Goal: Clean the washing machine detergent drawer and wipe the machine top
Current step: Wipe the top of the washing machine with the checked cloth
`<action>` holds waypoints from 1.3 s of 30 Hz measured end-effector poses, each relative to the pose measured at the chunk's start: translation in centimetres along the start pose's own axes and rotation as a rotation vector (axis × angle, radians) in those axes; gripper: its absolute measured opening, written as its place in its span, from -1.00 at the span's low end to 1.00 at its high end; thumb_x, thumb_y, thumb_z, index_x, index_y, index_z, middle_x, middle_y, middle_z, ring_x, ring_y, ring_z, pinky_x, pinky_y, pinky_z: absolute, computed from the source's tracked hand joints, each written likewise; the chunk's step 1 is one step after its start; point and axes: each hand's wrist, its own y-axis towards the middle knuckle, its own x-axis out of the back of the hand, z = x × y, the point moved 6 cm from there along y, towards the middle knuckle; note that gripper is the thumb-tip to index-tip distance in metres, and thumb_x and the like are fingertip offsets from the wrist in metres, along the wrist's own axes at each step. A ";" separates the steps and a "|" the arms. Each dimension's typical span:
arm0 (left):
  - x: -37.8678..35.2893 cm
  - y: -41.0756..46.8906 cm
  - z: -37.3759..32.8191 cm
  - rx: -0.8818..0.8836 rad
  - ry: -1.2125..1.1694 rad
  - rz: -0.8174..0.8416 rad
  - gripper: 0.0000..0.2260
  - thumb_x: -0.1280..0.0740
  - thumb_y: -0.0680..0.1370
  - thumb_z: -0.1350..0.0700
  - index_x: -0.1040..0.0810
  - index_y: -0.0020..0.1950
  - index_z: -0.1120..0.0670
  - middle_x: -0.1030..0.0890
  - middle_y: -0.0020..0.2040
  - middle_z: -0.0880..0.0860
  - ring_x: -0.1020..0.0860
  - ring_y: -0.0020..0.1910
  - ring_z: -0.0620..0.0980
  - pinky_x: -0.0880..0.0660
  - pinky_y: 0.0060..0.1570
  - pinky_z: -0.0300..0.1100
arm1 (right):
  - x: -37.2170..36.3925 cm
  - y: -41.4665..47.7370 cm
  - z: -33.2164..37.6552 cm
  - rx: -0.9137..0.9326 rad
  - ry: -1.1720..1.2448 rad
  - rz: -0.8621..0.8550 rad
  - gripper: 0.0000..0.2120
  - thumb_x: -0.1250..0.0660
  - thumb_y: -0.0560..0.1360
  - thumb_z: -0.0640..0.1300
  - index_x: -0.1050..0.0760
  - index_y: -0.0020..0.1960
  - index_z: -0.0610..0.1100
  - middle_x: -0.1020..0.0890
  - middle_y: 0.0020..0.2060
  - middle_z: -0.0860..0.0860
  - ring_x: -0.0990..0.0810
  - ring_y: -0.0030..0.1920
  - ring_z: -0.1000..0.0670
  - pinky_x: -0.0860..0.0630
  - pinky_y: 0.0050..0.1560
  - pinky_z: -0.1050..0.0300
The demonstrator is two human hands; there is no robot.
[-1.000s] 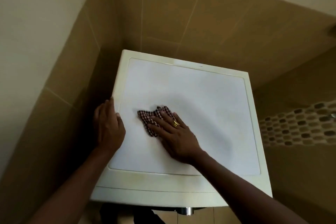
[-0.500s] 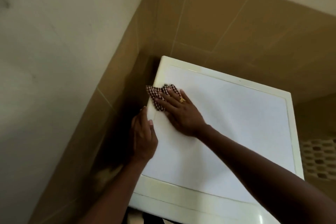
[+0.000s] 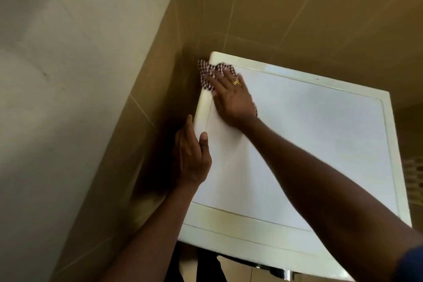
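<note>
Head view showed the right hand [image 3: 233, 101] pressed flat, fingers spread, on a dark-and-white checked cloth [image 3: 207, 73] at the white rectangular washing machine top's [image 3: 309, 139] upper-left corner, mid-frame; the left hand [image 3: 191, 158] gripped its left edge, thumb on top.

My one camera sits on my head, looking steeply down and forward, close over the washer top [image 3: 309, 144], my hands and the tiled corner [image 3: 194, 18] behind it.
</note>
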 end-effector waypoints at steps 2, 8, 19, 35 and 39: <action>0.4 -0.2 -0.2 0.000 -0.037 -0.030 -0.46 -0.09 0.70 -0.10 -0.36 0.55 0.23 -0.53 0.35 0.26 -0.53 0.27 0.24 -0.53 0.20 0.12 | 0.0 -3.2 2.3 0.010 0.009 0.008 -0.51 -0.05 0.70 0.01 -0.21 0.63 0.05 -0.23 0.63 0.01 -0.10 0.65 -0.11 -0.02 0.63 -0.20; 2.0 0.3 0.9 0.204 -0.313 -0.082 -0.42 -0.07 0.68 -0.14 -0.44 0.48 0.27 -0.59 0.31 0.28 -0.57 0.24 0.20 -0.49 0.21 0.01 | 0.2 -11.3 8.8 -0.045 0.044 0.052 -0.44 -0.14 0.65 -0.01 -0.20 0.64 0.05 -0.20 0.64 0.03 -0.06 0.66 -0.12 -0.01 0.61 -0.23; 7.1 -7.7 6.7 0.622 -0.599 0.016 -0.53 -0.17 0.62 -0.06 -0.55 0.32 0.26 -0.61 0.24 0.30 -0.57 0.24 0.26 -0.48 0.30 0.13 | 1.8 -28.3 9.9 0.071 0.013 0.120 -0.48 -0.14 0.71 -0.01 -0.16 0.65 0.09 -0.13 0.66 0.08 0.03 0.67 -0.02 -0.05 0.61 -0.25; 10.1 -11.0 1.2 0.279 -0.249 0.215 -0.58 -0.11 0.72 -0.07 -0.53 0.37 0.19 -0.59 0.33 0.22 -0.52 0.31 0.24 -0.40 0.27 0.02 | 2.4 -34.8 12.7 -0.071 -0.024 0.060 -0.51 -0.11 0.72 0.02 -0.20 0.64 0.08 -0.19 0.64 0.05 -0.01 0.67 -0.04 0.05 0.65 -0.17; 9.3 -12.5 -0.8 -0.012 -0.048 0.280 -0.45 -0.03 0.64 -0.18 -0.51 0.40 0.15 -0.55 0.36 0.17 -0.43 0.37 0.21 -0.38 0.37 0.12 | 4.4 -38.4 6.9 -0.624 -0.025 -0.072 -0.51 -0.15 0.67 0.00 -0.27 0.60 0.10 -0.29 0.61 0.05 -0.10 0.65 -0.07 -0.12 0.58 -0.25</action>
